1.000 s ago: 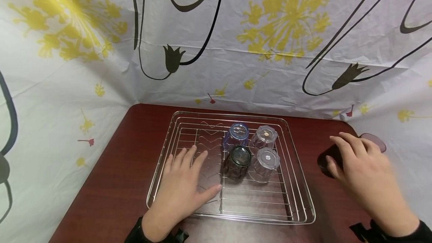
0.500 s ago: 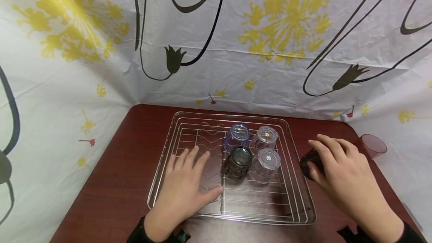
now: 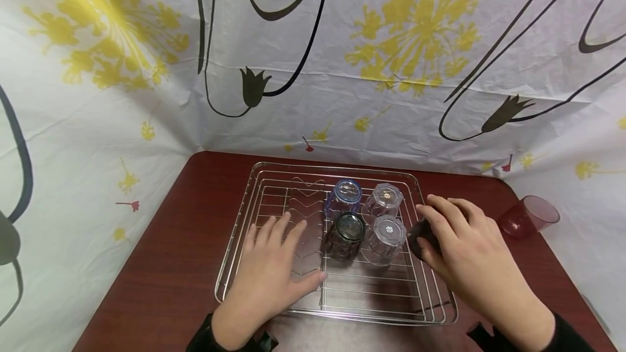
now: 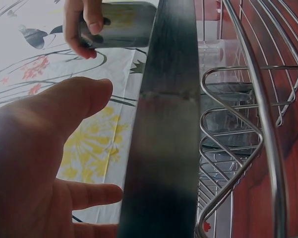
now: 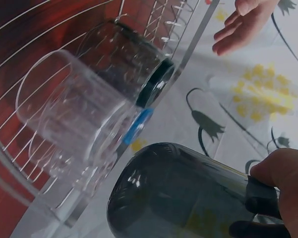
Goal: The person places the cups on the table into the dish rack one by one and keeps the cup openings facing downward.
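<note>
My right hand [image 3: 469, 254] grips a dark grey glass [image 3: 423, 239] over the right edge of the wire dish rack [image 3: 371, 308]. In the right wrist view the grey glass [image 5: 178, 193] is see-through, with fingers round one end. Left of it, a blue glass [image 3: 344, 198], a dark green glass [image 3: 344, 235] and two clear glasses, one behind [image 3: 383, 200] and one in front [image 3: 386, 238], stand upside down in the rack. My left hand [image 3: 271, 278] is spread above the rack's left part, holding nothing. The left wrist view shows its thumb apart from the fingers.
A pink glass [image 3: 528, 216] stands on the dark red table [image 3: 151, 265] to the right of the rack. Wavy wires [image 3: 305, 211] run along the rack's left section. A white patterned cloth [image 3: 313, 124] hangs behind and at the sides.
My right hand has carried the grey glass leftward from the table to the rack's right edge. The pink glass has come into fuller view. The left hand has stayed almost still.
</note>
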A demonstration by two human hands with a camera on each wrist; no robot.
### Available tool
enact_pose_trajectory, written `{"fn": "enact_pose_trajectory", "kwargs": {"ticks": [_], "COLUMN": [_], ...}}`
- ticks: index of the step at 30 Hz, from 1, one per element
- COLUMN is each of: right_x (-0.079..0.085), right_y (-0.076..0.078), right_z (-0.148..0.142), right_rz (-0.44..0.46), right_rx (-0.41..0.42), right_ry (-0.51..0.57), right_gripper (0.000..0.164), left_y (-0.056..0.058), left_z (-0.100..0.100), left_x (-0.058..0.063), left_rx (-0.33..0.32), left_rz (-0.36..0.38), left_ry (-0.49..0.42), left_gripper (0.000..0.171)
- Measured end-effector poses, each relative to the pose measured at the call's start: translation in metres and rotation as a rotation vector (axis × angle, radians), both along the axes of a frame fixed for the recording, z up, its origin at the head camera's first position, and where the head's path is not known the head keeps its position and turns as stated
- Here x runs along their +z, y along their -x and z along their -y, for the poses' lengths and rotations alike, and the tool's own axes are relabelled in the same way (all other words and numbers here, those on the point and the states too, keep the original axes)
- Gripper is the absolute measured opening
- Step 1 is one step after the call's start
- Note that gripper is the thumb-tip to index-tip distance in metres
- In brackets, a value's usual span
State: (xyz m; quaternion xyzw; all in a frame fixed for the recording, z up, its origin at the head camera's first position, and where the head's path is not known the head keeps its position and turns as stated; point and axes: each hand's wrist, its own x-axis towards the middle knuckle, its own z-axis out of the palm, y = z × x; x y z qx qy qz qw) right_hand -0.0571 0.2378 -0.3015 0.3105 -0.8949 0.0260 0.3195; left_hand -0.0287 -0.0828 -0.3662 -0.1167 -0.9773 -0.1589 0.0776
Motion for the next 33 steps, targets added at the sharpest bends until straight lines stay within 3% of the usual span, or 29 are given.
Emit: {"fn": "enact_pose_trajectory", "kwargs": {"ticks": [33], "right_x": [-0.011], "right_y": [-0.014], "right_z": [0.056], "right_rz": [0.092], "right_rx": [0.124], "right_ry": [-0.022], "right_gripper": [0.056], "left_y": [0.003], "left_z": [-0.014], "left_x": [0.001], "left_rx": [-0.054], "left_rz": [0.047], "left_ry": [-0.012], "left_gripper": [0.095]}}
